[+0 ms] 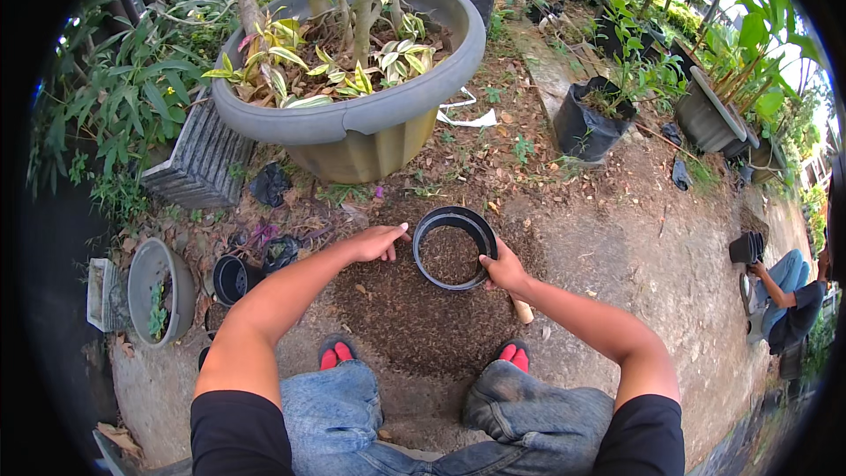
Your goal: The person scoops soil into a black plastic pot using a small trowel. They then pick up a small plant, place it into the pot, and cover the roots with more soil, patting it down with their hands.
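Note:
My right hand (507, 269) grips the right rim of a round black plastic plant pot (489, 231), thumb over the edge. Brown, soil-like material shows inside the pot's rim. Just left of the pot is my left hand (382, 242), its thumb stretched out and the other fingers bent down; I see nothing in it. Beneath both hands spreads a dark heap of loose soil mix (423, 324) between my feet. From under my right wrist pokes a light wooden handle (523, 311); the rest of that tool is hidden.
A large grey planter (360, 152) with trunks and variegated leaves stands ahead. An empty black pot (232, 279) and a grey tub (182, 297) are at left. To the right ahead is a black plant bag (588, 122). Far right, another person (790, 297) holds black pots (747, 248).

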Demonstrator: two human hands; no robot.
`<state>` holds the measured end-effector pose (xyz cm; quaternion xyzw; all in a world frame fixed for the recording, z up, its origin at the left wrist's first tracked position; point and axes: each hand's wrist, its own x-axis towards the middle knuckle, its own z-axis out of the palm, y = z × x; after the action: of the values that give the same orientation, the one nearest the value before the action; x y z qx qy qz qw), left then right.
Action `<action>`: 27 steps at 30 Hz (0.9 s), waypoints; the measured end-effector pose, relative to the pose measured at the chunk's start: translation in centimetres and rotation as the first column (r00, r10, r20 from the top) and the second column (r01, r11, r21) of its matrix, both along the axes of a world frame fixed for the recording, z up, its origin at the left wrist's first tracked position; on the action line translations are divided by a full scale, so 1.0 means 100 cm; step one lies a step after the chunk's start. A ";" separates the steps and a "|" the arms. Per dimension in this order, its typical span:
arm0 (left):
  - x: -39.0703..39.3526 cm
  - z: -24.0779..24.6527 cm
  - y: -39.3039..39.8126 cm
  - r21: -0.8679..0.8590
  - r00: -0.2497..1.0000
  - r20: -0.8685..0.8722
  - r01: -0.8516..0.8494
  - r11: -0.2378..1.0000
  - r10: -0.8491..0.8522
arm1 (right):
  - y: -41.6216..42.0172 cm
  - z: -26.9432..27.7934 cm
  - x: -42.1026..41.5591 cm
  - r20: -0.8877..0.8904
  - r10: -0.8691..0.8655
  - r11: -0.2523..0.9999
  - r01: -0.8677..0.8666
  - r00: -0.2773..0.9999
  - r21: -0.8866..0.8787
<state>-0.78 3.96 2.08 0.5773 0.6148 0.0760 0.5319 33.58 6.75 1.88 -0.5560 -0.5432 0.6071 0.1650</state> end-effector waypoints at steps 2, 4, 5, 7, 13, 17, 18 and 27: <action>0.021 0.009 -0.001 0.070 0.992 0.123 -0.051 0.996 0.042 | 0.001 0.007 0.008 0.140 0.054 0.989 -0.072 0.989 0.131; 0.032 0.007 0.004 0.071 0.985 0.171 -0.050 0.996 0.038 | 0.011 0.002 0.015 0.425 0.024 0.836 -0.251 0.905 0.487; 0.038 0.006 0.006 0.071 0.980 0.195 -0.049 0.996 0.034 | 0.015 0.000 0.019 0.551 -0.066 0.644 -0.386 0.832 0.661; 0.033 0.005 0.000 0.105 0.954 0.287 -0.119 0.987 0.084 | 0.014 0.039 -0.005 0.580 -0.050 0.543 -0.465 0.813 0.699; 0.050 0.014 0.001 0.156 0.954 0.288 -0.136 0.978 0.087 | 0.029 0.048 -0.037 0.714 0.110 0.185 -0.720 0.691 0.669; 0.050 0.017 -0.005 0.187 0.976 0.206 -0.106 0.977 0.067 | 0.040 0.024 -0.064 0.749 0.212 0.250 -0.776 0.627 0.579; 0.047 0.017 -0.004 0.195 0.982 0.182 -0.093 0.976 0.057 | 0.043 0.019 -0.069 0.761 0.211 0.216 -0.788 0.614 0.577; 0.042 0.011 -0.007 0.265 0.997 0.075 -0.025 0.964 0.005 | 0.053 0.010 -0.085 0.783 0.116 0.221 -0.784 0.611 0.580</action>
<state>3.37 3.24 3.21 0.6356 0.5834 0.1831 0.4713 25.06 12.10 2.91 -0.3273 -0.9428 0.0221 0.0595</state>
